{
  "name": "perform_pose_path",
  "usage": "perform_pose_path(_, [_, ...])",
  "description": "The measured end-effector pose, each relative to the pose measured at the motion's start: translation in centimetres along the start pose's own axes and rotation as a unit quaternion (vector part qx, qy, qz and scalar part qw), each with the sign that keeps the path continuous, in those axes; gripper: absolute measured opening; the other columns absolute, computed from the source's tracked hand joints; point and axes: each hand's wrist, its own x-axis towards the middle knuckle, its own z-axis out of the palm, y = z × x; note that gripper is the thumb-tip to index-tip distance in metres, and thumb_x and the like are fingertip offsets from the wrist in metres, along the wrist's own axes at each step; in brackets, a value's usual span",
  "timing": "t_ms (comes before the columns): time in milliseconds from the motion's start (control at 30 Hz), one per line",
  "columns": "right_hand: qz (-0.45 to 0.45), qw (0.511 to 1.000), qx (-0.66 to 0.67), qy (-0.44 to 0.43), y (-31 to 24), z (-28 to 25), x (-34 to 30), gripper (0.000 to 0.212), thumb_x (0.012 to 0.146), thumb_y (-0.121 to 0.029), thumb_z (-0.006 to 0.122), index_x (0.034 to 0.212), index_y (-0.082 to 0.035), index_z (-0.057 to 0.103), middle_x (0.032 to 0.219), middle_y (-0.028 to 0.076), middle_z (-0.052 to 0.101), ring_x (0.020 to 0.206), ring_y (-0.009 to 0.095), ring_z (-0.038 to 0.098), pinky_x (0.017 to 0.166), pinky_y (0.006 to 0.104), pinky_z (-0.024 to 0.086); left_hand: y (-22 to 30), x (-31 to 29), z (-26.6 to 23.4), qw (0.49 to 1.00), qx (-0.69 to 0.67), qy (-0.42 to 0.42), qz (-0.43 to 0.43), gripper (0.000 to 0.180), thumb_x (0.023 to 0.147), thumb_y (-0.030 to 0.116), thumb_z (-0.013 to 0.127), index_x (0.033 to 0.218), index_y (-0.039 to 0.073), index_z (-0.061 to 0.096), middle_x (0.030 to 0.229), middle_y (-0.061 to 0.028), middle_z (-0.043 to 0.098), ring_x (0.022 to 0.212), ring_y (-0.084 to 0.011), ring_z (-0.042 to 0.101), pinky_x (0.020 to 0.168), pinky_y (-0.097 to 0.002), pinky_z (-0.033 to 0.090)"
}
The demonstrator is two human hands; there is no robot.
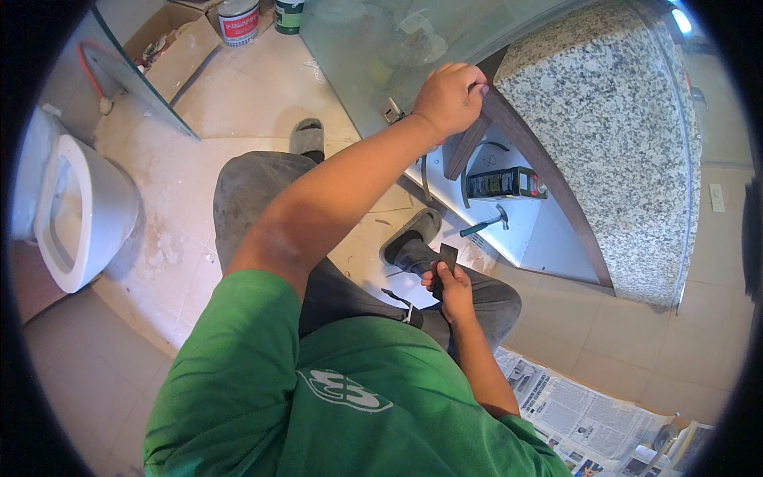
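My left hand [450, 97] is closed at the upper corner of a dark brown cabinet frame [548, 179], beside the granite top [592, 119]. Its curled fingers hide whatever is in them. Lower down, over my leg, my right hand [451, 292] grips a flat, dark rectangular block [446, 266], which stands nearly upright between thumb and fingers. Inside the cabinet's white interior [548, 238] are a hammer [486, 224] with a dark green handle and a dark tin [505, 184] lying on its side. Thin, dark curved strips [465, 179] lie near the tin.
A glass panel [358, 48] leans across the top beside the cabinet. At the left are a white toilet [95, 215] and another glass edge [151, 87]. A paint can [238, 22] and cardboard box [187, 60] stand farther back. Newspaper [580, 413] covers floor at lower right.
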Motion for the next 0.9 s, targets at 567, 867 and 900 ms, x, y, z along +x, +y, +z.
perform_pose_path(567, [-0.011,1.0,0.021,0.018,0.0,-0.1,0.0,0.026,0.105,-0.027,0.061,0.109,-0.001,0.064,0.087,0.012,0.072,0.076,0.022,0.071,0.068,0.0334,0.057,-1.1,-3.1,-1.6,0.999,0.013,-0.024,-0.043,0.015,0.089,0.017,0.067,0.096,0.004,0.066,0.096,-0.0148,0.066,0.097,-0.0369,0.064,0.087,-0.0452,0.051])
perform_pose_path(867, [-0.026,0.996,0.072,0.05,-1.6,-1.7,-0.7,0.028,0.105,-0.025,0.062,0.111,0.002,0.065,0.089,0.013,0.072,0.075,0.022,0.071,0.069,0.0322,0.056,-1.0,-2.2,-0.5,0.99,0.107,-0.079,-0.038,0.035,0.082,0.029,0.078,0.106,0.005,0.07,0.108,-0.0126,0.069,0.107,-0.0341,0.064,0.095,-0.0449,0.049])
perform_pose_path(900, [-0.028,0.995,0.077,0.057,-2.0,-2.0,-1.0,0.028,0.105,-0.025,0.062,0.111,0.002,0.065,0.088,0.013,0.072,0.075,0.022,0.071,0.068,0.032,0.056,-1.3,-2.1,-0.4,0.988,0.127,-0.08,-0.025,0.037,0.081,0.031,0.079,0.106,0.005,0.07,0.108,-0.0119,0.069,0.108,-0.0334,0.064,0.095,-0.045,0.048])
